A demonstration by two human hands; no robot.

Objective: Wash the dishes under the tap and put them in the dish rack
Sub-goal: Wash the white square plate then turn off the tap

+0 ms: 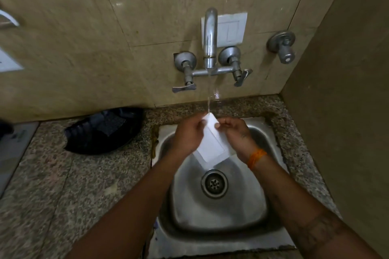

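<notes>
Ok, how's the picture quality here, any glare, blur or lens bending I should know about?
Head view: dim, warm light; the wide lens bows the wall tiles and the counter edge. Glare spots show on the tap and on the sink basin. The white container, gripped by the left hand and right hand, looks overexposed and soft, its detail lost. The black bag is murky.

One white dish (211, 141), two hands, one tap (210, 35), one sink (219, 206), one black bag (103, 130).

Speckled granite counter (94, 178), inset steel sink (219, 216), black bag (103, 130) on it
</notes>
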